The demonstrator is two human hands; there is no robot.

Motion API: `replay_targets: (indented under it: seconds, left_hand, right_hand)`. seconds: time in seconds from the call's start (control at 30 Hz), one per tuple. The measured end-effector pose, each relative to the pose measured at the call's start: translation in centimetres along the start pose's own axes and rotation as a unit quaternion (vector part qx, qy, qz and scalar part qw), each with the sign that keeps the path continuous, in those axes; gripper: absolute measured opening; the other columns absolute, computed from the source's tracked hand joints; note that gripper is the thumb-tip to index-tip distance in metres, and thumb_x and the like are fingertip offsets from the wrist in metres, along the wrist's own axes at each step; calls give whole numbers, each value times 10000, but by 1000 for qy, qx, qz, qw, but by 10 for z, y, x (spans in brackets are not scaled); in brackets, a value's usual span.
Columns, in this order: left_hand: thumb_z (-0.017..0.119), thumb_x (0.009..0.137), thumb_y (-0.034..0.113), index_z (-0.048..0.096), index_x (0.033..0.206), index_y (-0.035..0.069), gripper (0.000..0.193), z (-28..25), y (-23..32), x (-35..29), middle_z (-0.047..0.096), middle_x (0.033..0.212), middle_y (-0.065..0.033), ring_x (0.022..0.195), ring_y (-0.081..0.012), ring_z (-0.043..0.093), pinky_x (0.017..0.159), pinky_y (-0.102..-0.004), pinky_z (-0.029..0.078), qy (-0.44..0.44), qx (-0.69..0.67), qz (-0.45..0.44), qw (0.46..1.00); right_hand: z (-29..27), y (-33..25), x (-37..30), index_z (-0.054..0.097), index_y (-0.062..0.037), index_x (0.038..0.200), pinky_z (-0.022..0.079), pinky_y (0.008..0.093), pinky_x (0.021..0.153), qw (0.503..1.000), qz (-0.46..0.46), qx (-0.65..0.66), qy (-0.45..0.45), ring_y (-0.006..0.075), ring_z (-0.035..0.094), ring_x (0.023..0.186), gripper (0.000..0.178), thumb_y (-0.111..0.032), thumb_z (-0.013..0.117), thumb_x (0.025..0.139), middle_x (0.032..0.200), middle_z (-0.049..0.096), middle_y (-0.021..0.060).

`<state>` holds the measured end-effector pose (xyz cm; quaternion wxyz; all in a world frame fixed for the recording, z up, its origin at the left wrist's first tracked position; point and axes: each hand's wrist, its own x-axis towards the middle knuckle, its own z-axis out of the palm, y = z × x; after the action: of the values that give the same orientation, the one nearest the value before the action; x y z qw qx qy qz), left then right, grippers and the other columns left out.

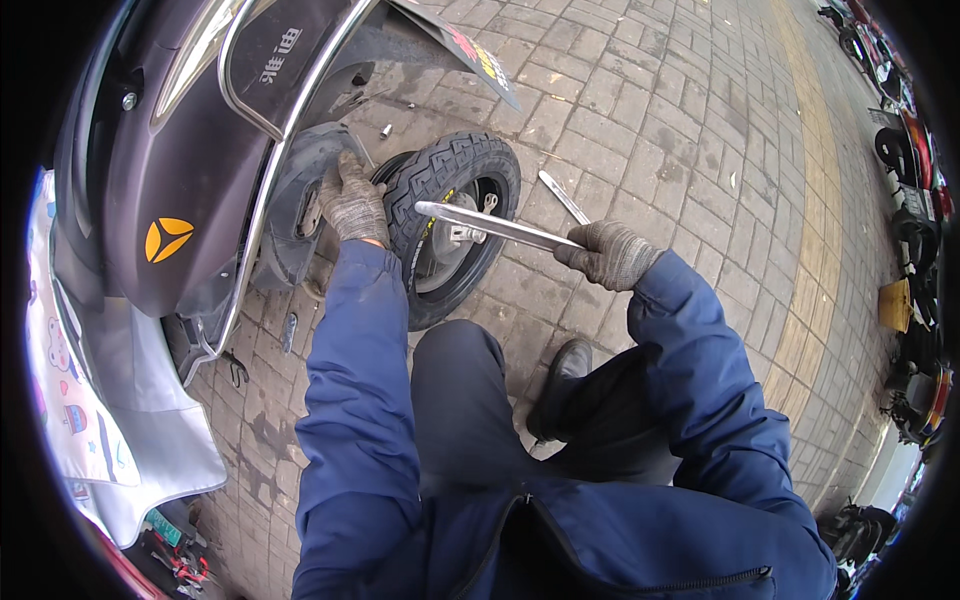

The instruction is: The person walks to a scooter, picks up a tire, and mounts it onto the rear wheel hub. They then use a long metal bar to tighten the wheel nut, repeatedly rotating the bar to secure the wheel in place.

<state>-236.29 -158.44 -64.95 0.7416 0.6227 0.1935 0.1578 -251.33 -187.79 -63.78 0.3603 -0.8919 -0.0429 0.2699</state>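
My right hand point(612, 255), in a grey knitted glove, is closed around one end of a long, flat metal tire lever point(495, 227). The bar points left, its far end over the black tire point(447, 165). The wheel stands upright in front of my knees, its grey hub point(440, 255) facing right. Between the tire and a dark plastic mudguard point(305, 165) is my left hand point(352, 203), also gloved. Its fingers are apart and point away from me, near the mudguard; their exact contact is hidden. A second metal lever point(565, 198) lies on the paving right of the wheel.
A dark scooter body point(190, 180) with a chrome guard bar point(262, 200) fills the left side. Small metal parts point(387, 130) and a wrench-like piece point(290, 332) lie on the brick paving point(690, 150). Parked vehicles point(915, 230) line the far right.
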Motion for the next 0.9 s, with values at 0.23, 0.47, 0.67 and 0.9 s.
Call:
replay_targets:
  seconds: [0.23, 0.47, 0.67, 0.9]
  left_hand:
    - [661, 919, 82, 591, 1074, -44, 212, -4, -4, 0, 552, 733, -36, 581, -100, 506, 556, -244, 461, -95, -6, 26, 995]
    - [889, 665, 187, 385, 1426, 7, 929, -63, 3, -21, 550, 1292, -167, 1169, -276, 556, 1020, -389, 461, -304, 393, 193, 846]
    - [943, 498, 157, 316, 1461, -9, 1161, -78, -6, -38, 567, 1306, -231, 1210, -289, 563, 1057, -361, 445, -266, 472, 100, 835]
    - [938, 486, 96, 360, 1435, 0, 1115, -82, -14, -22, 580, 1288, -178, 1173, -267, 575, 1029, -353, 460, -269, 477, 54, 835]
  right_hand:
    - [3, 15, 1, 665, 3, 1070, 496, 423, 734, 999, 51, 0, -5, 307, 643, 792, 490, -462, 550, 968, 833, 672, 188]
    - [7, 24, 11, 664, 8, 1086, 492, 428, 759, 999, 45, -18, 20, 317, 639, 818, 476, -442, 566, 963, 863, 674, 193]
    - [7, 20, 14, 668, -7, 1072, 495, 405, 696, 995, 86, 25, -45, 249, 626, 747, 424, -407, 576, 967, 786, 664, 155]
    - [29, 58, 31, 692, -46, 1001, 501, 402, 723, 991, 20, -53, -124, 301, 646, 769, 437, -461, 569, 942, 807, 677, 151]
